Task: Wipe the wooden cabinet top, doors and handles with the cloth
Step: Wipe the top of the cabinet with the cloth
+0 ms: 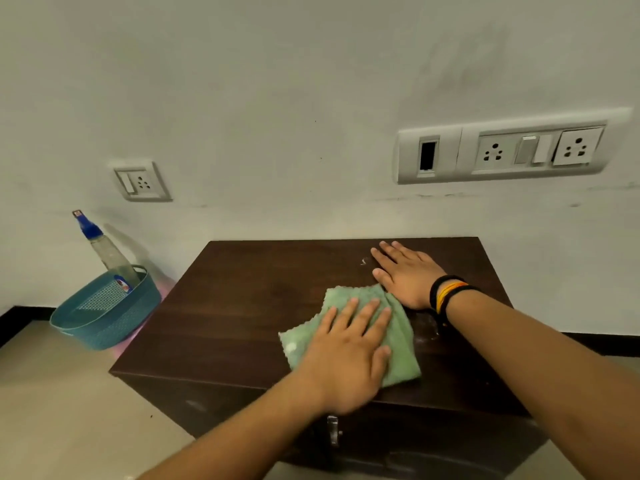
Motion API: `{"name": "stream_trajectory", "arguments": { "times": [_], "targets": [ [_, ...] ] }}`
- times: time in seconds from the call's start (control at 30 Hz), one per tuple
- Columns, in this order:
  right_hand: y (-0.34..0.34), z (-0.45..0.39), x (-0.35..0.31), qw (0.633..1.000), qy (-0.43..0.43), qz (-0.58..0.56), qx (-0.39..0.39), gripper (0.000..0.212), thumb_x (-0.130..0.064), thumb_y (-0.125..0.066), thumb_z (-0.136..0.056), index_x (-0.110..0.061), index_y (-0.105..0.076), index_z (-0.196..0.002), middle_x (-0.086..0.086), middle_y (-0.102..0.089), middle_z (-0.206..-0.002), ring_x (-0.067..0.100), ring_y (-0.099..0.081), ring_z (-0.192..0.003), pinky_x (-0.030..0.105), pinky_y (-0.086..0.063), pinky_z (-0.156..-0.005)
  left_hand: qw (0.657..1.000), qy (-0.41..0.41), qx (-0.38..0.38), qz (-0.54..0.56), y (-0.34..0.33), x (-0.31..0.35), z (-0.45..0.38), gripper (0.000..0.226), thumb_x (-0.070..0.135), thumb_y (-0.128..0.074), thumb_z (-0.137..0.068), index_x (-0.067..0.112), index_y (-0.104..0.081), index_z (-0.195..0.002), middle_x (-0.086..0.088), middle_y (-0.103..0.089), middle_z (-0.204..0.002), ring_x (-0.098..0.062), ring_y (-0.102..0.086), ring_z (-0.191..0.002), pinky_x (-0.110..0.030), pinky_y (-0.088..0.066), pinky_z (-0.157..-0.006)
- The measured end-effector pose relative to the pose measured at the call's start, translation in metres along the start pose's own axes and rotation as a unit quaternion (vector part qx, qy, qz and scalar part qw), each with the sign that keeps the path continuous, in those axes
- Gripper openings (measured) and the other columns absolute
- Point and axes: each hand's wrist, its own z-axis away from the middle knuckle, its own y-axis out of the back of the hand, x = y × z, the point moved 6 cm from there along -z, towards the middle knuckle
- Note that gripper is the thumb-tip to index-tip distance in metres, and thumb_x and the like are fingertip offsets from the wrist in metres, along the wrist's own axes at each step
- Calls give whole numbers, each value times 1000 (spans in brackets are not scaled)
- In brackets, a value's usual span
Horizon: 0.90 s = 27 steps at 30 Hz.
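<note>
Wall [277, 98]: pale, fills the far half of the view; a long socket panel [502, 150] far right, a small socket [142, 181] far left.
Floor [52, 393]: light tiles, near left.
Cabinet [242, 306]: dark wood, its back edge against the wall; the flat top faces the camera, pale smudges near the right side.
Basket [107, 313]: teal, on the floor just left of the cabinet, tilted.
Spray bottle [107, 251]: clear with a blue nozzle, leaning inside the basket.
Cloth [398, 337]: green, spread flat on the cabinet top, near the front edge, right of centre.
Left hand [349, 355]: fingers spread, palm pressed flat on the cloth, not gripping it.
Right hand [405, 271]: open and flat on the bare wood just beyond the cloth, holding nothing; dark and orange bands [446, 292] on the wrist.
Handle [333, 429]: small, metal, on the cabinet front below the left wrist.
</note>
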Motion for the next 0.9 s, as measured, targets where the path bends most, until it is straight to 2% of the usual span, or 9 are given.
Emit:
{"name": "stream_trajectory", "arguments": {
  "times": [0.17,0.27,0.33,0.5,0.6,0.67,0.77,0.83,0.9],
  "targets": [
    [2,23,47,998,-57,-2,-17,62,-59,-10,-101,-38,-4,-159,-7,2,-169,19,2,-155,43,-7,-123,989,146,-19,5,3,-46,-17,63,49,-13,-104,24,3,-160,-3,7,-169,-27,10,-155,-49,3,-125],
    [1,28,59,998,-68,-8,-13,61,-58,-11,-102,-37,-5,-159,-5,0,-169,19,-1,-155,43,-9,-122,998,54,-17,14,-3,26,-3,65,51,-13,-102,25,2,-160,-2,7,-169,-31,12,-154,-52,6,-124],
    [2,23,55,998,-62,-8,1,60,-55,-12,-103,-36,-6,-159,-5,-1,-169,19,-3,-155,43,-10,-121,999,30,-15,16,-1,31,-38,64,51,-15,-102,26,0,-160,-2,4,-169,-30,11,-154,-51,6,-124],
    [4,38,83,996,-81,-24,9,63,-55,-13,-103,-29,-7,-160,-7,-3,-169,17,-5,-155,41,-12,-122,985,167,-23,23,0,-19,-49,66,52,-14,-102,23,2,-160,-3,5,-169,-31,8,-155,-53,2,-124],
    [4,40,89,994,-94,-14,46,62,-50,-14,-104,-25,-10,-161,-5,-6,-169,15,-7,-155,38,-14,-121,997,70,-4,28,-4,52,-30,66,52,-14,-101,25,1,-159,-2,6,-169,-31,11,-154,-54,3,-123],
    [5,37,88,995,-82,-8,62,60,-46,-16,-105,-23,-11,-160,-4,-8,-169,15,-8,-154,37,-15,-120,999,36,-2,27,-5,64,-66,64,51,-16,-102,28,-3,-159,-1,2,-169,-29,8,-155,-52,3,-124],
    [6,44,97,996,-69,-31,54,58,-43,-19,-106,-23,-14,-160,-5,-9,-168,14,-9,-154,36,-15,-120,991,128,-22,38,3,11,-105,63,51,-15,-101,29,-3,-160,0,2,-169,-27,6,-155,-51,2,-124],
    [5,48,97,996,-56,-42,54,57,-42,-22,-107,-24,-16,-160,-5,-12,-168,14,-11,-154,36,-15,-119,982,182,-19,38,-3,1,-83,65,50,-13,-101,26,1,-160,-2,5,-169,-30,8,-155,-53,2,-124],
    [4,47,94,996,-54,-32,71,56,-40,-23,-107,-25,-17,-160,-6,-13,-168,13,-12,-154,36,-16,-119,990,135,-9,40,-5,41,-63,65,50,-14,-102,26,2,-159,-3,6,-169,-33,10,-154,-55,4,-123]
  ]
}}
